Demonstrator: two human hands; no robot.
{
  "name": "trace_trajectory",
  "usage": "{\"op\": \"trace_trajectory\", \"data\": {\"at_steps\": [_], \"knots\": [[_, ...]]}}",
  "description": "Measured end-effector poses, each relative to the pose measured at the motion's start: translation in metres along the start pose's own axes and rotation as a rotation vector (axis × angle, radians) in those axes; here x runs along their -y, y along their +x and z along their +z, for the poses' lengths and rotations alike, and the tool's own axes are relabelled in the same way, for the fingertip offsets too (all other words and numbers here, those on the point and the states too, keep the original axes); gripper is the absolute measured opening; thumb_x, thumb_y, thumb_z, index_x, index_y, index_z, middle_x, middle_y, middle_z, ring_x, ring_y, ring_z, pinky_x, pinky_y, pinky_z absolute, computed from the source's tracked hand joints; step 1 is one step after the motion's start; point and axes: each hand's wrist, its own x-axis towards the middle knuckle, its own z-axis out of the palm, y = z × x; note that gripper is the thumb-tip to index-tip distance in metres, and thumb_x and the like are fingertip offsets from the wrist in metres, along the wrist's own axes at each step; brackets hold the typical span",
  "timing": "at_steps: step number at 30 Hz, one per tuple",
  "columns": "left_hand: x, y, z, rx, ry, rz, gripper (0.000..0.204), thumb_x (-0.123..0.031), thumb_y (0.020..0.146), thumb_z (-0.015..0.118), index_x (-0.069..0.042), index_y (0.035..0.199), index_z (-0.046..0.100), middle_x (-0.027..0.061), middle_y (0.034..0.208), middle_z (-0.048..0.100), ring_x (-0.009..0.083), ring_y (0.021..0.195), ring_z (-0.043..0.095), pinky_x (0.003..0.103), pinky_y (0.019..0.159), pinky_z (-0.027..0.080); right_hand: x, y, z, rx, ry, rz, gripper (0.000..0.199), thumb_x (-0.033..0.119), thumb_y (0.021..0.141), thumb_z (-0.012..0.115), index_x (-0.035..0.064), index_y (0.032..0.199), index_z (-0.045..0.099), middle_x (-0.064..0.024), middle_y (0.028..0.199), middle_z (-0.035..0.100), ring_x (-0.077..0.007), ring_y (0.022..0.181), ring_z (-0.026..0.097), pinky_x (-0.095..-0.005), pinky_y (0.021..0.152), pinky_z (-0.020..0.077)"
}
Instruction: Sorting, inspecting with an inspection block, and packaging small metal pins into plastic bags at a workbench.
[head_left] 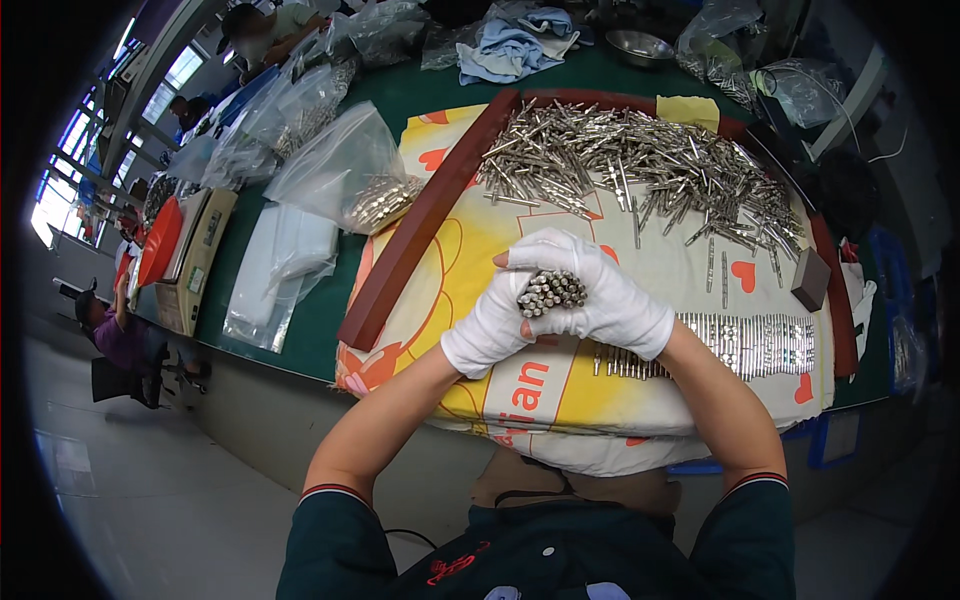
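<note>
A bundle of slim silvery metal pins (552, 292) is held upright between my hands, its round ends showing. My left hand (492, 325), in a white glove with bare fingertips, closes round the bundle's left side. On the other side my right hand (618, 300), gloved alike, wraps the bundle with its fingers curved over the far edge. Beside my right wrist a neat row of metal pins (750, 345) lies side by side on the patterned cloth (440, 290). Farther off, a large loose heap of metal pins (640, 160) covers the cloth's back part.
A dark red wooden bar (430, 220) borders the cloth on the left; a small brown block (809, 279) stands at right. Left are a plastic bag of pins (350, 175), flat clear bags (280, 260) and a scale (208, 260). A metal bowl (640, 46) sits at the back.
</note>
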Motion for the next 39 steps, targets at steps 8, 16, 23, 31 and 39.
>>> {"op": "trace_trajectory", "data": {"at_steps": [8,16,23,31,39], "knots": [[-0.008,-0.001,-0.001,0.019,-0.018,-0.069,0.044,-0.004,0.075,0.072,-0.007,0.116,0.056,0.0038,0.107,0.06,0.0172,0.101,0.059,0.032,0.087,0.051,0.0,-0.003,0.0,0.006,0.1,0.065,0.057,0.022,0.067,0.084,0.0051,0.117,0.062,-0.012,0.106,0.061,-0.0262,0.101,0.059,-0.0352,0.09,0.0464],[-0.021,0.004,-0.004,0.074,-0.266,-0.401,0.042,-0.003,0.079,0.07,-0.008,0.117,0.053,0.0027,0.102,0.061,0.0127,0.094,0.059,0.028,0.078,0.053,0.01,-0.004,-0.001,0.008,0.714,0.497,0.041,0.012,0.082,0.074,0.005,0.121,0.063,-0.0022,0.103,0.066,-0.0096,0.087,0.06,-0.0246,0.081,0.0498],[-0.03,0.006,-0.008,0.171,-0.661,-0.511,0.024,-0.016,0.088,0.064,-0.01,0.109,0.053,0.0038,0.082,0.061,0.0037,0.053,0.043,0.018,0.047,0.033,0.022,-0.001,-0.011,0.014,0.747,0.701,0.034,0.026,0.091,0.066,0.0046,0.117,0.062,-0.001,0.09,0.067,-0.0051,0.068,0.057,-0.0188,0.054,0.0466],[-0.025,0.007,-0.007,0.171,-0.739,-0.484,0.022,-0.02,0.091,0.062,-0.009,0.109,0.053,0.0057,0.081,0.061,0.0042,0.046,0.037,0.019,0.044,0.03,0.013,-0.002,-0.007,-0.027,0.731,0.684,0.03,0.032,0.092,0.063,0.0068,0.109,0.064,0.0008,0.083,0.064,-0.0046,0.058,0.054,-0.0185,0.049,0.0426],[-0.023,0.006,-0.008,0.17,-0.808,-0.501,0.026,-0.025,0.091,0.064,-0.007,0.107,0.055,0.0081,0.086,0.063,0.0031,0.045,0.036,0.019,0.044,0.03,0.017,-0.001,-0.009,-0.027,0.691,0.768,0.03,0.034,0.092,0.063,0.0064,0.103,0.066,-0.0001,0.074,0.063,-0.0065,0.05,0.054,-0.0203,0.045,0.0435]]}}
